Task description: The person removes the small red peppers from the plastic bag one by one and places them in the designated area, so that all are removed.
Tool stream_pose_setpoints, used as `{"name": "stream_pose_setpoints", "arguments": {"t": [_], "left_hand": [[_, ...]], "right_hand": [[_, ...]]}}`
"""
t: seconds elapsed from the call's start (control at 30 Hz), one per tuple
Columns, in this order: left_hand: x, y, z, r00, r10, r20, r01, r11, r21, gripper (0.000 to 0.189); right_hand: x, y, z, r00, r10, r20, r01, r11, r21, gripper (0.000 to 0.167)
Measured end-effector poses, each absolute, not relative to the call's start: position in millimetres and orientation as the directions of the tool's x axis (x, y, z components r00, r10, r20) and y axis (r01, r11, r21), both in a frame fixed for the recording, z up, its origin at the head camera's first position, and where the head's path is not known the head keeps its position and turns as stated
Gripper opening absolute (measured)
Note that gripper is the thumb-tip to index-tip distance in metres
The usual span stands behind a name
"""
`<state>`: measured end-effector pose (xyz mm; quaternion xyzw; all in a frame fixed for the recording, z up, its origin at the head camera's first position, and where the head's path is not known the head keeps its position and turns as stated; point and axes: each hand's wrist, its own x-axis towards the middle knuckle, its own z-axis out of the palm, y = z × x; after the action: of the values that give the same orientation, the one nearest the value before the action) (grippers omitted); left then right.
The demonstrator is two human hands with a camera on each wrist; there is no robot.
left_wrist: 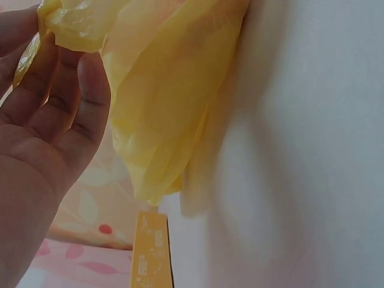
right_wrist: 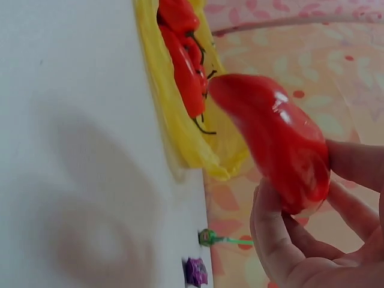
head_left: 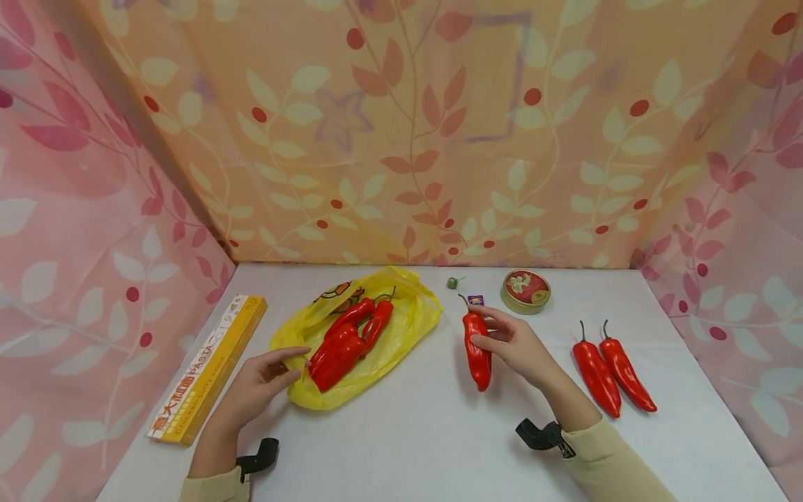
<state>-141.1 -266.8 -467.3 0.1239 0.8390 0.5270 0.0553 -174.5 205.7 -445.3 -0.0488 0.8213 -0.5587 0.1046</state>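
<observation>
My right hand [head_left: 516, 346] grips a red chili pepper [head_left: 477, 352] by its upper part, thumb on one side and fingers on the other. The pepper's tip points down toward me in the head view, and its shadow falls on the table. With my left hand [head_left: 252, 385] I pinch the near left edge of a yellow plastic bag [head_left: 392, 352]. Several red peppers [head_left: 339, 352] lie in the bag's open mouth, dark stems toward the back. In the left wrist view the bag's film [left_wrist: 168, 90] hangs from the fingers and hides the peppers.
Two red peppers [head_left: 597, 376] lie side by side at the right. A yellow-and-white pasta box [head_left: 210, 369] lies at the left. Toward the back are a round red tin [head_left: 525, 291], a small green lollipop [right_wrist: 207, 237] and a purple-wrapped piece [right_wrist: 196, 272]. Patterned cloth [head_left: 414, 139] surrounds the table.
</observation>
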Motion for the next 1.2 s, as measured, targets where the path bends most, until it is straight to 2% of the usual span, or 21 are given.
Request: {"name": "stream_pose_setpoints", "arguments": {"t": [0.27, 0.5, 0.83, 1.2], "left_hand": [[-142, -267, -468, -0.964, 0.265, 0.030, 0.140, 0.407, 0.902, 0.039], [-142, -267, -469, -0.964, 0.263, 0.039, 0.149, 0.413, 0.899, 0.038], [-142, -265, -468, -0.963, 0.267, 0.038, 0.148, 0.407, 0.901, 0.038], [-141, -267, -468, -0.965, 0.259, 0.035, 0.143, 0.408, 0.902, 0.038]], "right_hand": [[-164, 234, -441, -0.983, -0.123, -0.137, 0.070, 0.437, -0.897, 0.063], [-154, 263, -439, -0.990, -0.088, -0.113, 0.051, 0.520, -0.853, 0.064], [-143, 301, -449, -0.996, -0.022, -0.082, 0.049, 0.642, -0.766, 0.065], [-134, 324, -456, -0.999, 0.006, -0.045, 0.033, 0.784, -0.619, 0.059]]}}
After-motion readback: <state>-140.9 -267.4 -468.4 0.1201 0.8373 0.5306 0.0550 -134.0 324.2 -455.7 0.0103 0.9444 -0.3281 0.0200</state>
